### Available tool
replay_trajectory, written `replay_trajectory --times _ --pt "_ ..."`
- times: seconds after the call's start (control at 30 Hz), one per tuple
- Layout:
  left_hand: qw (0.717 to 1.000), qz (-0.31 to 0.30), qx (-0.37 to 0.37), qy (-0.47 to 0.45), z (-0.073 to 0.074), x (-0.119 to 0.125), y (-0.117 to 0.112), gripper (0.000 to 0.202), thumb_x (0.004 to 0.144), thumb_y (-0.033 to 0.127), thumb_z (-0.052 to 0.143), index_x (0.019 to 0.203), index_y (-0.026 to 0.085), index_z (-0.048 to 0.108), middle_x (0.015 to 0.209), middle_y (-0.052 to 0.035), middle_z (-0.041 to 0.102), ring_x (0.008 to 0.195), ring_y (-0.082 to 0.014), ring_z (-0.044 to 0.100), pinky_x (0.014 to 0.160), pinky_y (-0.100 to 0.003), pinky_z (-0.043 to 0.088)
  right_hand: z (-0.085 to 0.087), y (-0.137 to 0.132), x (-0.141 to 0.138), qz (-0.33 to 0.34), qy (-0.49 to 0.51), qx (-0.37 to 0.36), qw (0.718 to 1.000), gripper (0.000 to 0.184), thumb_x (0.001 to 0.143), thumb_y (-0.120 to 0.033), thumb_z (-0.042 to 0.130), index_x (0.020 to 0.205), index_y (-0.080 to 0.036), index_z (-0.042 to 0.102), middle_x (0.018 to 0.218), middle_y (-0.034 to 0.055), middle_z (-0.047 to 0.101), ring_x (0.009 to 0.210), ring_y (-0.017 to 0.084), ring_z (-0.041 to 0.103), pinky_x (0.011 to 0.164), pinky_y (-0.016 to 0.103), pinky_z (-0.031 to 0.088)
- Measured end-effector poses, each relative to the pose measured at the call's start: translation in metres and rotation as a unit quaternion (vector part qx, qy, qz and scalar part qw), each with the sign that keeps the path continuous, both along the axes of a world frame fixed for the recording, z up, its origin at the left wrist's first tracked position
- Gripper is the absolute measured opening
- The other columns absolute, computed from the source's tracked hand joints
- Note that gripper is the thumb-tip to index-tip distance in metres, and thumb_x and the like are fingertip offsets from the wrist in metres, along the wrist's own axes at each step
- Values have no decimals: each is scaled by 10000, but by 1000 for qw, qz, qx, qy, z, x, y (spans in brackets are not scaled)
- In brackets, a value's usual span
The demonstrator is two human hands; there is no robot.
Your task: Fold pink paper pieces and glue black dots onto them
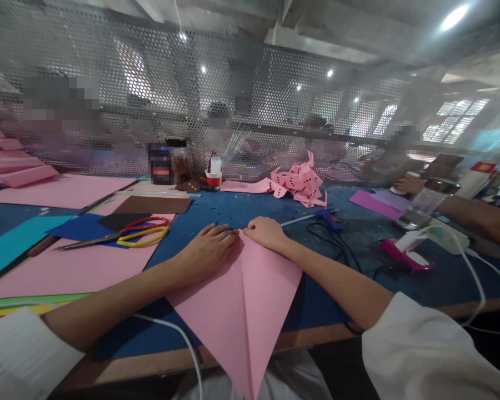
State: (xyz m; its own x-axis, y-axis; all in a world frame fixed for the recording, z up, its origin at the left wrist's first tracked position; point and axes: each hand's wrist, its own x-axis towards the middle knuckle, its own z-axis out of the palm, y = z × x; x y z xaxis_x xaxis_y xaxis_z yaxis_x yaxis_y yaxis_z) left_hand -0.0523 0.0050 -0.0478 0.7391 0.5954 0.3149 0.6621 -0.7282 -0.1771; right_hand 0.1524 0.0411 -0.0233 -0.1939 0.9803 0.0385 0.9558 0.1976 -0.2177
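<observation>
A pink sheet of paper [241,300], folded to a point with a centre crease, lies on the blue table [341,261] and hangs over the near edge. My left hand [206,253] rests flat on its left flap near the far tip, fingers stretched out. My right hand [266,230] presses on the tip with fingers curled, knuckles up. The two hands almost touch at the point of the paper.
Scissors [125,233] with red and yellow handles lie on pink and blue sheets at the left. Pink paper scraps [300,183] lie at the back. A blue glue gun [327,218], a pink one [404,258] and cables lie right. Another person's arm [462,214] reaches in at the right.
</observation>
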Motion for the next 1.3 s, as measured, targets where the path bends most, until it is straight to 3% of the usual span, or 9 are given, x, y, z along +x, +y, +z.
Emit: replay_trajectory --times 0.43,0.63,0.97,1.3 --pt "1000 -1 2 -4 -4 -1 2 378 1007 245 424 1356 169 546 1394 -92 618 1326 -268 516 1139 -456 328 -1 0 0 -2 -4 7 1000 306 896 -408 528 899 -250 790 927 70 779 893 227 713 718 263 468" --pt "1000 3 3 -1 -3 -1 1 375 1004 256 422 1344 165 548 1413 -102 601 1333 -277 508 1133 -480 329 -1 -1 -3 -12 -8 14 1000 421 939 -511 468 896 -243 790 927 86 777 899 236 716 743 282 480" --pt "1000 4 -9 -4 5 2 -4 365 991 228 446 1328 161 568 1393 -96 619 1326 -273 519 1135 -456 341 -2 -2 -4 -17 -12 18 1000 335 915 -468 519 918 -270 790 943 65 781 904 219 717 737 262 477" --pt "1000 -3 -2 -17 1 1 0 348 1010 261 412 1305 187 581 1380 -90 628 1316 -264 521 1134 -457 334 0 -3 -5 -13 -18 11 1000 323 934 -454 518 937 -276 788 981 61 779 947 226 715 761 272 487"
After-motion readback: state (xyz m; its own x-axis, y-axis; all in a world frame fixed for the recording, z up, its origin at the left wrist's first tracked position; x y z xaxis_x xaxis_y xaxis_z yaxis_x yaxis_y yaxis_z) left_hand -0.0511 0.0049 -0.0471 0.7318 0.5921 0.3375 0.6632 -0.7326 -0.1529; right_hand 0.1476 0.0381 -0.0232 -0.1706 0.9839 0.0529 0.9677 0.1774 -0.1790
